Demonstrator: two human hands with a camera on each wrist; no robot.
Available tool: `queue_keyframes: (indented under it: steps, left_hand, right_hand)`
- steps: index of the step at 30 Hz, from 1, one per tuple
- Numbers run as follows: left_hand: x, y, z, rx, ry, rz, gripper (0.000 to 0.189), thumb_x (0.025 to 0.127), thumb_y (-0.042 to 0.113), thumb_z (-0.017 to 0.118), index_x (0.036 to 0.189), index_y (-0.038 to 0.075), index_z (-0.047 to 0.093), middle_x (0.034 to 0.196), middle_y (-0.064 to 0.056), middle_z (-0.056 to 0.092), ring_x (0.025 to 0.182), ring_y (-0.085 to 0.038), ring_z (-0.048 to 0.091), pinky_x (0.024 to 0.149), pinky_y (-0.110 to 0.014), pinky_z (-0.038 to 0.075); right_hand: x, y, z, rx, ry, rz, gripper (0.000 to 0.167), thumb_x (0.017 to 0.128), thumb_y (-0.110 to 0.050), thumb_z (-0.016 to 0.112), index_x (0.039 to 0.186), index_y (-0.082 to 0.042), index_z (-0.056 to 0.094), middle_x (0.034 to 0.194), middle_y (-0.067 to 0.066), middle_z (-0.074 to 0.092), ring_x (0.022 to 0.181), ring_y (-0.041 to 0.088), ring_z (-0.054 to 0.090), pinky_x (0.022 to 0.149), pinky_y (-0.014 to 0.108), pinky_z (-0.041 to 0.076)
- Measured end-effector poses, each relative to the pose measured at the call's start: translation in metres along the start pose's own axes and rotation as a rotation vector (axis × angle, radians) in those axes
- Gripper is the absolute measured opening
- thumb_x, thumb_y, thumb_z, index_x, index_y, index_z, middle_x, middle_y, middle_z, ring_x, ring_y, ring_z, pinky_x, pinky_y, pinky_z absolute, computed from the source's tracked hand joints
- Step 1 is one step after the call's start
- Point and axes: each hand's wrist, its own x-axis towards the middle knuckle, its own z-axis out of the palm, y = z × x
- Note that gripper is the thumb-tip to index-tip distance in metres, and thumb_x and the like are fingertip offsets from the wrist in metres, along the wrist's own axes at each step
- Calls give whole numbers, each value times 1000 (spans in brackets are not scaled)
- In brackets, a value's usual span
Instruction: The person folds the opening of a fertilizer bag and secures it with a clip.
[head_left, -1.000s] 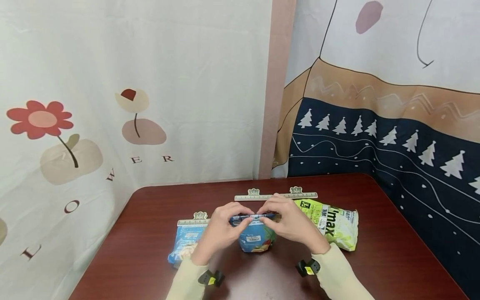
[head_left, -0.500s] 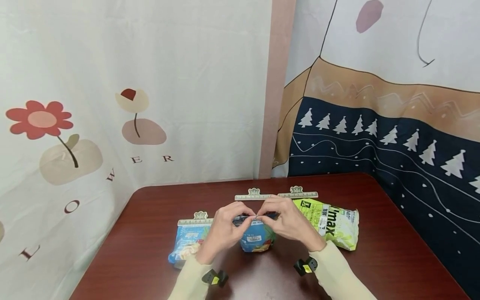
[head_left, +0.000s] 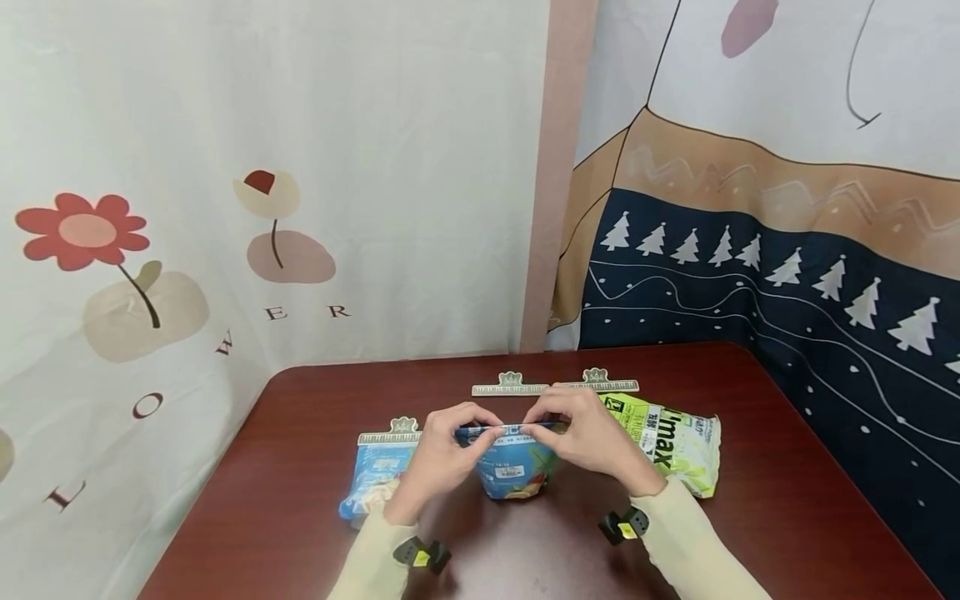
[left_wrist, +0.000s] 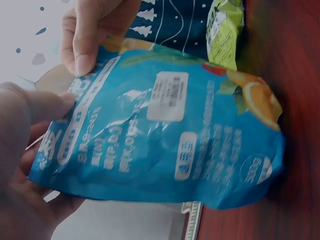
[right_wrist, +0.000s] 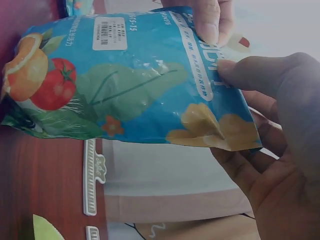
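Note:
A blue bag [head_left: 517,475] printed with oranges and a tomato stands on the table in front of me. My left hand [head_left: 444,450] pinches the left part of its top edge. The right part of that edge is between the thumb and fingers of my right hand [head_left: 588,432]. In the left wrist view the bag's printed face [left_wrist: 135,120] looks spread out and a little creased, with a white barcode label [left_wrist: 168,96]. From the right wrist view, my right thumb [right_wrist: 250,72] presses the front while the other fingers are behind the bag.
Left of my hands lies another blue bag [head_left: 375,479] with a pale long clip [head_left: 388,437] across its top. Two similar clips, a left one [head_left: 510,389] and a right one [head_left: 611,386], lie at the back. A green bag [head_left: 693,454] lies on the right.
The bag's top edge, rolled or folded between my fingers earlier, now stands more upright, and more of the printed front shows. My hands have moved slightly apart.

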Motion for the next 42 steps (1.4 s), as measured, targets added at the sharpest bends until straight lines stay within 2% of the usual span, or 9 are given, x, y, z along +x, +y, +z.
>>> queue_keyframes:
  steps: [6, 9, 16, 20, 23, 27, 34, 42]
  left_hand:
    - [1, -1, 6, 10, 32, 25, 6, 94, 16, 75, 91, 21, 76, 86, 6, 75, 81, -6, 69, 71, -23, 54]
    - [0, -1, 7, 13, 43, 16, 7, 93, 14, 77, 91, 21, 77, 85, 6, 75, 79, -6, 69, 68, -22, 54]
    - [-4, 2, 0, -60, 32, -120, 6, 92, 19, 79, 95, 24, 79, 88, 7, 77, 73, -4, 65, 61, -23, 53]
    - [-8, 0, -5, -56, 38, -172, 6, 92, 23, 80, 95, 27, 77, 88, 8, 76, 60, -4, 53, 51, -23, 45]
    - [-11, -2, -7, -43, 44, -193, 6, 91, 25, 80, 94, 29, 77, 85, 9, 74, 58, -5, 46, 50, -21, 40]
    - [-12, -4, -8, -41, 49, -197, 7, 91, 25, 80, 93, 30, 77, 83, 10, 73, 58, -7, 45, 51, -20, 38]
    - [-11, -3, -8, -33, 64, -162, 7, 91, 22, 80, 90, 29, 78, 82, 10, 74, 57, -12, 48, 51, -19, 39]
    - [-15, -3, -9, -79, 67, -184, 5, 92, 22, 79, 94, 26, 78, 82, 6, 73, 58, -9, 46, 51, -20, 37]
  right_hand:
    - [-3, 4, 2, 30, 30, -18, 3, 92, -22, 79, 89, -24, 79, 84, -17, 71, 81, 3, 60, 69, 23, 53]
    - [-5, 5, 5, 48, 52, -23, 6, 91, -19, 80, 89, -25, 79, 84, -17, 71, 81, 3, 60, 68, 23, 53]
    - [-7, 6, 3, 53, 59, 19, 8, 88, -23, 83, 93, -29, 80, 86, -19, 70, 80, 4, 59, 67, 22, 52]
    - [-9, 6, -1, 20, 53, 55, 12, 87, -24, 84, 93, -32, 78, 85, -19, 66, 75, 4, 56, 64, 21, 51]
    - [-11, 7, -4, 6, 50, 81, 14, 87, -24, 84, 93, -35, 77, 84, -20, 64, 74, 3, 54, 63, 20, 50]
    - [-12, 7, -5, 14, 48, 85, 15, 87, -22, 84, 92, -34, 77, 84, -20, 64, 74, 2, 55, 62, 21, 51]
    - [-12, 8, -3, 43, 58, 24, 12, 89, -16, 81, 90, -28, 77, 84, -17, 66, 74, 3, 55, 60, 22, 50]
    - [-12, 7, -4, 60, 46, 86, 12, 90, -20, 81, 92, -32, 78, 85, -18, 66, 72, 3, 54, 61, 21, 49]
